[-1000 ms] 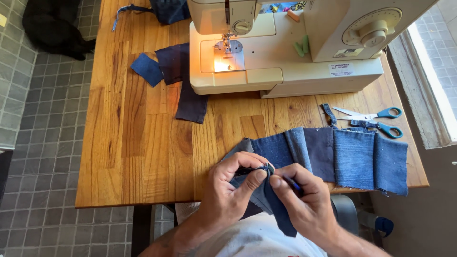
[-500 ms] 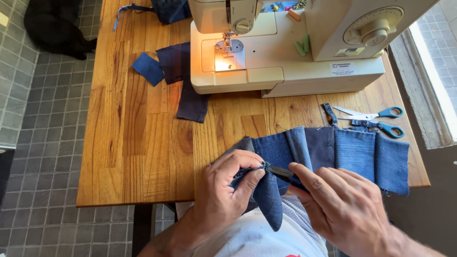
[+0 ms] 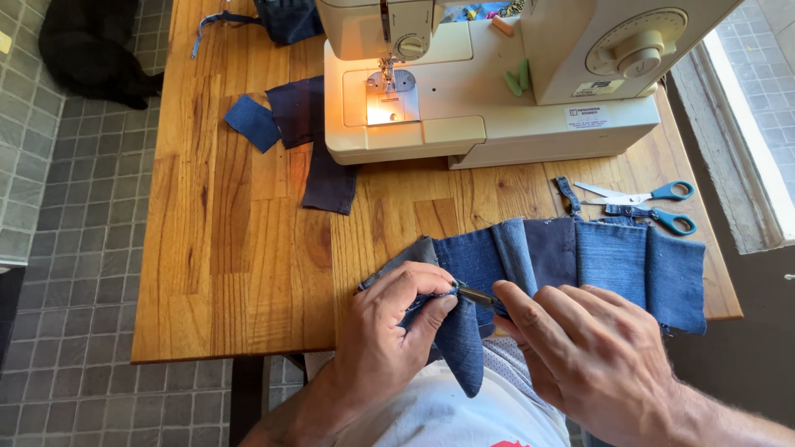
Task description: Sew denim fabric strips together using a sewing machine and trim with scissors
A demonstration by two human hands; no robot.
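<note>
Denim patchwork strip (image 3: 613, 257) lies along the wooden table's (image 3: 240, 273) near edge, in front of the sewing machine (image 3: 497, 74). Left hand (image 3: 389, 331) pinches its folded end; right hand (image 3: 588, 348) grips a small dark tool (image 3: 479, 296) against it. Scissors (image 3: 646, 205) lie just behind the strip.

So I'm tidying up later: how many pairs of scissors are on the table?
1: a pair of blue-handled metal scissors lies on the wooden table, right of the cream sewing machine. Others may be hidden.
</note>
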